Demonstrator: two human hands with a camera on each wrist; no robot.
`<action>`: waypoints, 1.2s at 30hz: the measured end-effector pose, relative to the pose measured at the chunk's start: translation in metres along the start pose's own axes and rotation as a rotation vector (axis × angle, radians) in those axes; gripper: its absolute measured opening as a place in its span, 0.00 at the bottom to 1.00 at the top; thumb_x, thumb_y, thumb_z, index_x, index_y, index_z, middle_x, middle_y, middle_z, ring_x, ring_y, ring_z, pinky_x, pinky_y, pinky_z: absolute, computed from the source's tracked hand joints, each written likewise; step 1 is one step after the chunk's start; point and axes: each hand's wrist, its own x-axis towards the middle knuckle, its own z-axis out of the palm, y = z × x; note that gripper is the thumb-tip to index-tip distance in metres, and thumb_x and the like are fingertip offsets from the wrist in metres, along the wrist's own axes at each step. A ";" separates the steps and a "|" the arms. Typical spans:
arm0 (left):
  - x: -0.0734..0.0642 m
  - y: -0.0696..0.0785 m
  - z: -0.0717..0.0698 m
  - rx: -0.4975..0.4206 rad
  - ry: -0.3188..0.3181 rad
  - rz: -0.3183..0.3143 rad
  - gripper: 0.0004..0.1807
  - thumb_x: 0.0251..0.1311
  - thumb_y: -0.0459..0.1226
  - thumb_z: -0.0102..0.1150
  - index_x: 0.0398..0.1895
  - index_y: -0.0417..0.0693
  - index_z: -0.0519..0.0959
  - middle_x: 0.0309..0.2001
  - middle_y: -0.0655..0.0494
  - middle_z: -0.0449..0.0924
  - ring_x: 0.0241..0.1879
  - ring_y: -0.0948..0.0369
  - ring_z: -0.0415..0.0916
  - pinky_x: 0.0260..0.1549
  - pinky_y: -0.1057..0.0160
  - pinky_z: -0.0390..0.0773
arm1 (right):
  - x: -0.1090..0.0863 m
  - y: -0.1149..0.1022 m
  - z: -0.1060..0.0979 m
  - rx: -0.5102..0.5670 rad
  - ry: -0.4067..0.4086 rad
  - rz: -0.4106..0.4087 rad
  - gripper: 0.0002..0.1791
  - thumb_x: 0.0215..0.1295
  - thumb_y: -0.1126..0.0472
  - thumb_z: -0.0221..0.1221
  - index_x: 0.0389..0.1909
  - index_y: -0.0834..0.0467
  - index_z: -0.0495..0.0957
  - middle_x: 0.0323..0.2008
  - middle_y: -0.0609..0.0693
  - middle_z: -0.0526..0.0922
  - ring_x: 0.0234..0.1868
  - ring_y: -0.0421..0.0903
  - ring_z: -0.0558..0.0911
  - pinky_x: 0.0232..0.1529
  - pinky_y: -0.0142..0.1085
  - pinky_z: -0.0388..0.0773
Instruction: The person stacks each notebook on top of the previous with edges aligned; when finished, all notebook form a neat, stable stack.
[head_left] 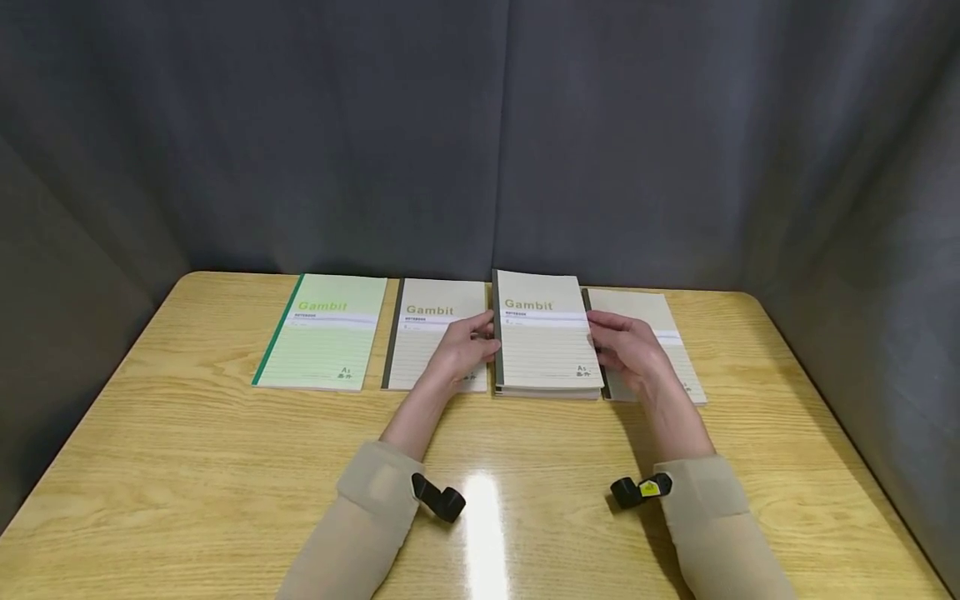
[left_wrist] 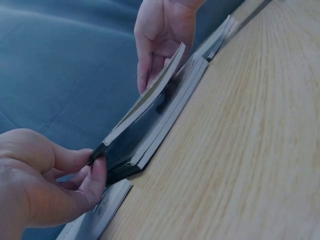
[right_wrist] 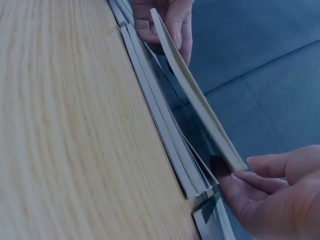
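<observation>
A cream notebook (head_left: 551, 350) with a dark spine and "Gambit" on its cover is held above a stack of notebooks (right_wrist: 160, 120). At its spine edge, my left hand (head_left: 459, 348) pinches it between thumb and fingers, the thumb on top in the left wrist view. My right hand (head_left: 633, 348) grips the opposite edge, with a fingertip (right_wrist: 220, 167) beneath the cover and the thumb by the edge. Seen from the wrists, the held notebook bows slightly, and a gap separates it from the stack.
A green notebook (head_left: 322, 333) lies at the far left. Beside the stack lie a cream notebook (head_left: 405, 358) on its left and another (head_left: 678, 367) on its right, each partly behind a hand. They rest on a wooden table (head_left: 225, 467) before a dark grey curtain (head_left: 375, 142).
</observation>
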 end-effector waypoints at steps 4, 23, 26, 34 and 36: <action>0.000 -0.002 0.001 0.007 0.002 -0.004 0.35 0.70 0.25 0.56 0.79 0.46 0.62 0.62 0.44 0.73 0.52 0.59 0.74 0.53 0.61 0.84 | -0.001 -0.001 0.000 -0.061 -0.007 -0.005 0.30 0.78 0.60 0.53 0.77 0.63 0.63 0.39 0.35 0.83 0.37 0.29 0.82 0.41 0.23 0.82; -0.001 0.000 0.006 0.129 0.033 -0.003 0.32 0.72 0.31 0.55 0.78 0.44 0.63 0.67 0.45 0.74 0.53 0.58 0.76 0.53 0.60 0.83 | -0.003 -0.007 0.001 -0.149 0.004 0.010 0.28 0.80 0.59 0.50 0.76 0.64 0.64 0.64 0.54 0.75 0.46 0.30 0.79 0.50 0.22 0.79; -0.002 0.003 0.006 0.191 0.053 0.008 0.31 0.73 0.35 0.55 0.78 0.44 0.64 0.69 0.44 0.73 0.49 0.57 0.79 0.52 0.59 0.83 | -0.003 -0.008 0.002 -0.140 0.000 -0.002 0.29 0.80 0.60 0.50 0.76 0.65 0.63 0.66 0.56 0.74 0.45 0.29 0.79 0.48 0.21 0.80; -0.005 0.008 0.007 0.271 0.067 0.024 0.29 0.74 0.38 0.53 0.77 0.45 0.67 0.68 0.45 0.76 0.43 0.59 0.80 0.44 0.65 0.82 | -0.005 -0.010 0.003 -0.135 -0.010 -0.015 0.30 0.80 0.59 0.50 0.77 0.66 0.61 0.70 0.60 0.70 0.45 0.29 0.79 0.50 0.22 0.81; -0.007 0.009 0.007 0.283 0.066 0.025 0.29 0.74 0.38 0.53 0.76 0.46 0.67 0.68 0.46 0.77 0.43 0.59 0.80 0.43 0.66 0.81 | -0.006 -0.010 0.003 -0.139 -0.011 -0.016 0.30 0.80 0.59 0.49 0.77 0.66 0.60 0.71 0.61 0.69 0.46 0.30 0.79 0.51 0.22 0.81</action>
